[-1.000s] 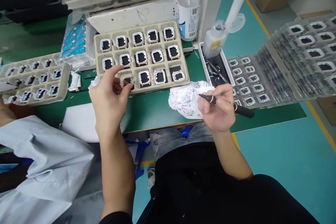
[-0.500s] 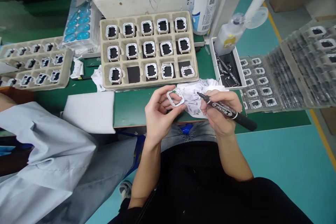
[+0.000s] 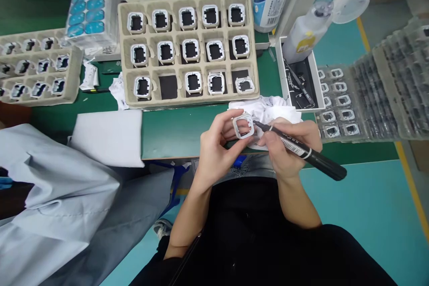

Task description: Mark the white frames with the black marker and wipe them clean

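My left hand (image 3: 217, 147) pinches a small silvery square frame (image 3: 237, 132) with rounded corners, like a watch case, between thumb and fingers. My right hand (image 3: 291, 145) grips a black marker (image 3: 310, 155), uncapped, its tip at the right side of the frame; whether it touches I cannot tell. Under and behind both hands lies a crumpled white cloth (image 3: 271, 109) with dark marks. Beyond it, a beige moulded tray (image 3: 187, 104) holds similar frames in its compartments. One front-row compartment (image 3: 168, 87) shows only its dark bottom, and the frame (image 3: 245, 85) at front right lies tilted.
To the right stand a white box (image 3: 282, 71) with dark tools, a squeeze bottle (image 3: 303, 40) and stacked clear trays (image 3: 338, 103). A large bottle (image 3: 273, 0) is behind. On the left are another tray (image 3: 75, 76), white foam sheet (image 3: 107, 138) and a co-worker's pale sleeve (image 3: 60, 201).
My hands have come closer together, bringing the marker's tip up to the frame. The frame has turned somewhat in my left hand. The whole view has shifted slightly.
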Tool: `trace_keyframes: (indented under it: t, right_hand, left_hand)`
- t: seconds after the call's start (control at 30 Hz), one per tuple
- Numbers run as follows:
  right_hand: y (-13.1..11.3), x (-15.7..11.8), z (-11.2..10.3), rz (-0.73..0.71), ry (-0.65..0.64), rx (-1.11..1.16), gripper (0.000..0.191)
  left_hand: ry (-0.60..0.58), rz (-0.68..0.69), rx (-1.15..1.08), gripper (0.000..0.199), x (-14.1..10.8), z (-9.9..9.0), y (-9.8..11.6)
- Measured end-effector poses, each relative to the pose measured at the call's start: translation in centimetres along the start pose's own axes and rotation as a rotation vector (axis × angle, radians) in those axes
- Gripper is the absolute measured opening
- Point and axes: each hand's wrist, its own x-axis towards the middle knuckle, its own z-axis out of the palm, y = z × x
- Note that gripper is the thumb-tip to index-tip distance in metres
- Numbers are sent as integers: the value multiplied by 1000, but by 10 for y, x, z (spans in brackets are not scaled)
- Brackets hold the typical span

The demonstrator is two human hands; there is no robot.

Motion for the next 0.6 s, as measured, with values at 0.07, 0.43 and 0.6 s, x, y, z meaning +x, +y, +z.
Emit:
trace_keyframes:
  t: [0.07, 0.43, 0.6]
  right_hand:
    - [0, 1, -1, -65, -24, -69, 27]
    - [-4, 8, 14, -177, -123, -208, 21]
    - [-7, 11, 18, -188, -88, -279, 13]
  left_hand:
    - [14, 5, -14, 51, 1, -1, 0]
    - [37, 6, 153, 40, 1, -4, 7]
    - [35, 45, 199, 38, -1, -4, 10]
